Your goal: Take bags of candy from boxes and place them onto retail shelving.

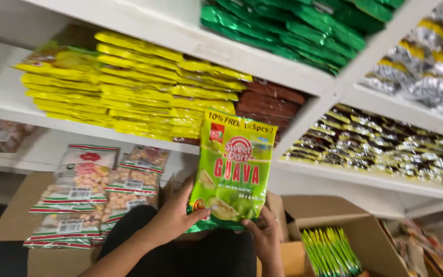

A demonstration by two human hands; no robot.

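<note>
- The left hand [173, 218] and the right hand [263, 232] hold one green candy packet [232, 172] upright in front of the white shelving [303, 77], each pinching a bottom corner.
- The left fingers [199, 214] are clamped on the packet's lower left corner, thumb across the printed front; the right fingers [249, 225] are clamped on the lower right edge, with the rest of them curled behind the packet and hidden.
- Above the fingers, directly behind the packet's top edge, lie flat stacks of yellow packets [144, 87] and a darker stack of brown packets [270, 102] on the same shelf.
- Judging by this hold, the grip is low and the packet is tall, so it could flop; sliding one hand up the side edge would steady it.
- A shelf slot is best approached with the packet turned flat, matching the lie of the stacks, and led in by its narrow end.
- Below and right of the fingers an open cardboard box [355, 225] holds more green packets [331, 251] standing on edge.
- Left of the fingers, clear snack bags [85, 197] with red and green trim lie on another box; elbows should stay clear of them.
- Green foil packets [293, 28] fill the shelf above.
</note>
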